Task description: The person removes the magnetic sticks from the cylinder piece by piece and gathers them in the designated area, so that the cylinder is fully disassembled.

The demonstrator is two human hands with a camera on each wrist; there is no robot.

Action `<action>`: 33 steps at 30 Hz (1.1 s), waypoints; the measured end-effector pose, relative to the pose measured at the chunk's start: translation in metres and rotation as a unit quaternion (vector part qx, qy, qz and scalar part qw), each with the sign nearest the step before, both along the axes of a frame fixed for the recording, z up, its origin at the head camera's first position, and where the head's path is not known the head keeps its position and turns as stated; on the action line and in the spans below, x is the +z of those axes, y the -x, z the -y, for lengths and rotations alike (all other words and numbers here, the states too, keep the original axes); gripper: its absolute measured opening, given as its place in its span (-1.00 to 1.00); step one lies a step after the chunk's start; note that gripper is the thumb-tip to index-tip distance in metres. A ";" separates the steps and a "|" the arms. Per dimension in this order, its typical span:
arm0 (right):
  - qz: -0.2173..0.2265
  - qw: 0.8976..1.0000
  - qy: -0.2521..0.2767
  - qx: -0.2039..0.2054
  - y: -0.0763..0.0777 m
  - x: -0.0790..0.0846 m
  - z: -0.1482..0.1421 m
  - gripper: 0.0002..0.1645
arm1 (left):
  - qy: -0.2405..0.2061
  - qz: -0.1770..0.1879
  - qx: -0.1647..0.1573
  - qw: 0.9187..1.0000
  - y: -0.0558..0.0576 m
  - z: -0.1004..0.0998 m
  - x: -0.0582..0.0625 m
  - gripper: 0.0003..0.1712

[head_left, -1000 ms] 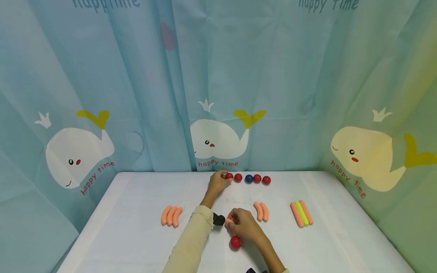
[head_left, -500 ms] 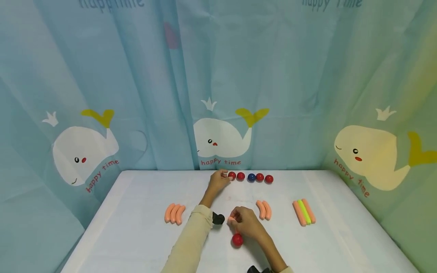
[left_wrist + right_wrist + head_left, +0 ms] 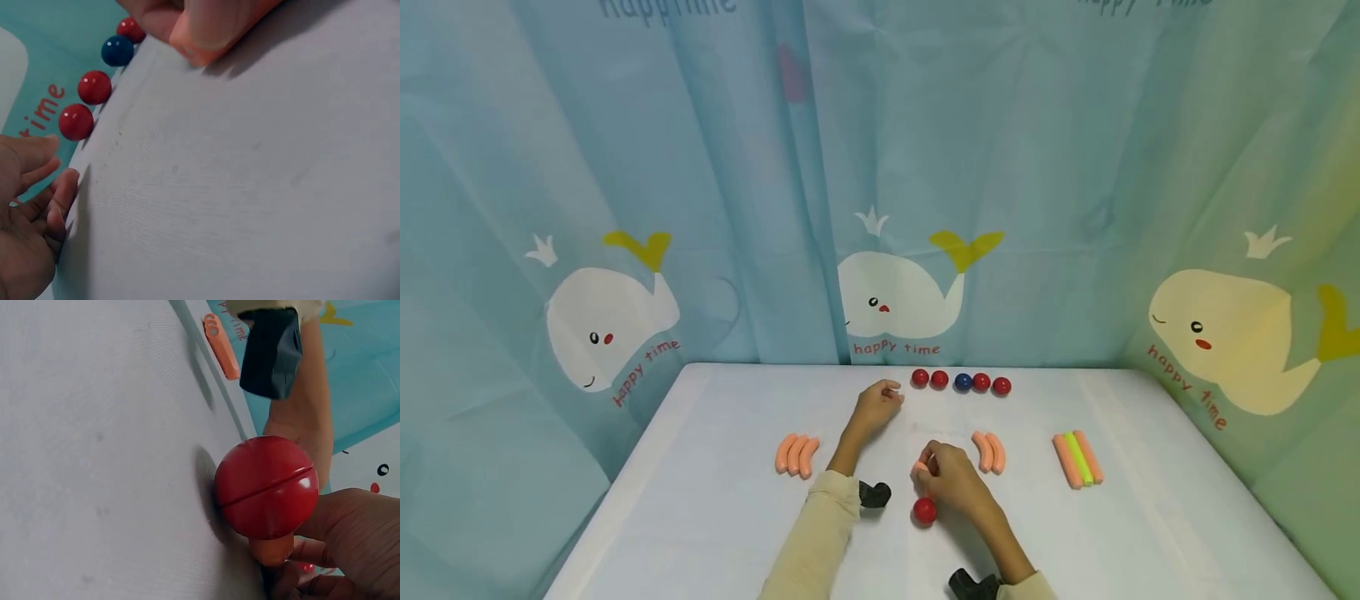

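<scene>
My left hand (image 3: 876,407) is just short of the left end of a row of balls, its fingers loosely bent with nothing between them. Closest to it is a red ball (image 3: 920,378), a small gap away. Nearer the front, my right hand (image 3: 953,475) pinches an orange, sausage-shaped piece (image 3: 215,28) low over the table, mostly covered by the fingers. One end of that piece (image 3: 270,550) shows against a large-looking red ball (image 3: 267,487) with a groove across it. From above, this ball lies directly in front of the right hand.
The back row also holds a blue ball (image 3: 963,382) and more red balls. Three curved orange pieces (image 3: 793,456) lie at left, and two (image 3: 988,452) right of the right hand. Farther right, a green stick (image 3: 1078,458) lies between two orange sticks. A curtain (image 3: 1037,317) closes off the back.
My left hand has come away from the leftmost red ball and drawn back toward me. The right hand keeps its pinch on the orange piece. The head view has shifted slightly.
</scene>
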State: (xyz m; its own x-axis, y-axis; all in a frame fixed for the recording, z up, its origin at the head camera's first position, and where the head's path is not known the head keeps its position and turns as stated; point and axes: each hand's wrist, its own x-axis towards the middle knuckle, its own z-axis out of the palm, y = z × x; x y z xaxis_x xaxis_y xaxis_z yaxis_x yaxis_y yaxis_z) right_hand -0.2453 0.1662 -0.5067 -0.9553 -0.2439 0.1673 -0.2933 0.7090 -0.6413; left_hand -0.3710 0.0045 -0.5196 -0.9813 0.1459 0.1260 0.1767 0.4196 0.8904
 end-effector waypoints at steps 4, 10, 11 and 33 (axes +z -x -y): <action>-0.009 1.000 -0.009 -0.009 0.001 0.000 0.001 -0.86 | 0.006 0.011 -0.007 1.000 -0.012 0.002 0.002 -0.70; -0.015 1.000 -0.001 -0.022 0.000 -0.001 0.001 -0.86 | 0.013 0.017 -0.011 1.000 -0.029 0.003 0.001 -0.70; -0.017 1.000 0.001 -0.026 0.000 -0.001 0.000 -0.86 | 0.012 0.019 -0.011 1.000 -0.032 0.003 0.001 -0.70; -0.031 0.997 0.033 -0.065 0.002 0.002 -0.002 -0.93 | 0.024 0.055 -0.058 0.996 -0.096 0.026 0.007 -0.68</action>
State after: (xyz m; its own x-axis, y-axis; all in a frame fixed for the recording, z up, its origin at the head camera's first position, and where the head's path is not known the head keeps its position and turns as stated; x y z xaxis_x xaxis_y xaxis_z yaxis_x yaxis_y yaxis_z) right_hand -0.2470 0.1687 -0.5051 -0.9655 -0.1061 0.2378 -0.2423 0.7007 -0.6711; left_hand -0.2749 -0.0220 -0.5125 -0.9648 0.2628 0.0082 0.1288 0.4451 0.8862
